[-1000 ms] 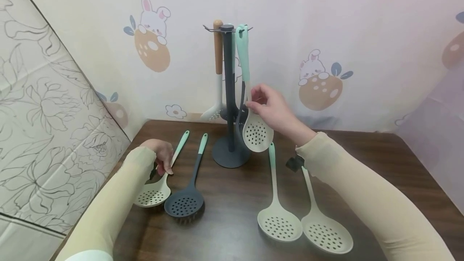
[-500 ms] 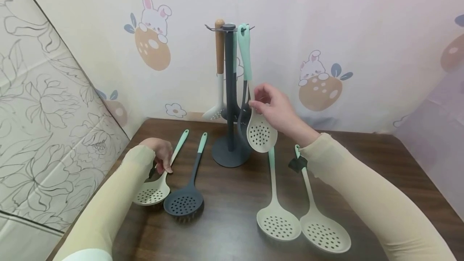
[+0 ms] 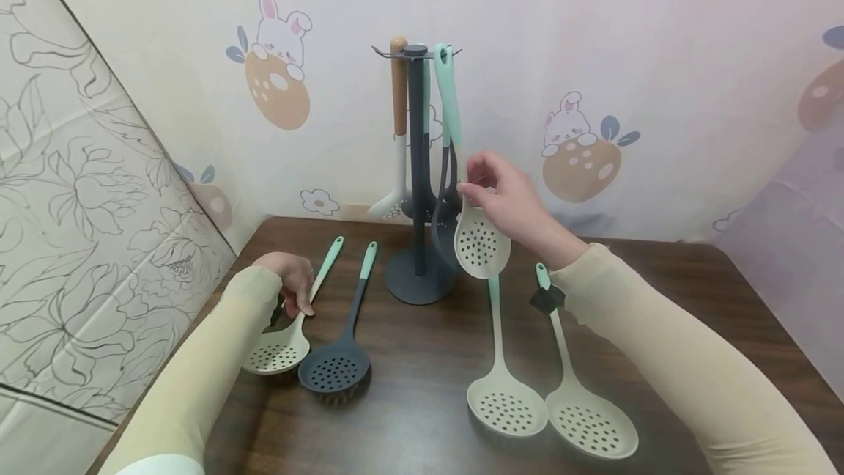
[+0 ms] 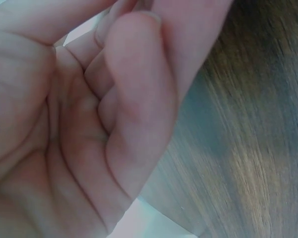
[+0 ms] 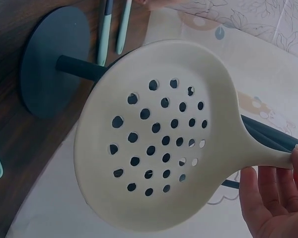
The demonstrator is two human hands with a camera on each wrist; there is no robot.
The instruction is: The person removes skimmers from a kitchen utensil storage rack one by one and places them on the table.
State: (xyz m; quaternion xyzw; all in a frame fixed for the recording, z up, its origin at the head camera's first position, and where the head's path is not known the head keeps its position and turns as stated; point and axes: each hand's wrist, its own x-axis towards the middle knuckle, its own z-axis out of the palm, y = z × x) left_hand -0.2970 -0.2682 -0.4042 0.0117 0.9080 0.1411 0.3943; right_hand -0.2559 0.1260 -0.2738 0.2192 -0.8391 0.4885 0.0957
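Note:
In the head view my right hand (image 3: pixel 504 196) pinches a cream skimmer (image 3: pixel 483 242) by its neck. The skimmer hangs tilted, its mint handle's top at a hook of the dark utensil stand (image 3: pixel 417 167); whether the hook still passes through the hole I cannot tell. The right wrist view shows the perforated bowl (image 5: pixel 159 134) up close, with thumb and fingers on the neck. On the left, my left hand (image 3: pixel 290 281) holds another cream skimmer (image 3: pixel 275 352) by its handle, low over the table. Curled fingers fill the left wrist view and hide the grip.
Beside the left hand lies a dark grey skimmer (image 3: pixel 335 369). Two cream skimmers, one nearer the middle (image 3: pixel 508 405) and one further right (image 3: pixel 591 422), lie at the front right. A wooden-handled utensil (image 3: pixel 398 94) and dark utensils hang on the stand. A printed cloth wall (image 3: pixel 659 35) stands behind.
My right hand has drawn the skimmer's bowl slightly to the right, away from the stand's post, and its handle leans more. The left hand has stayed in place.

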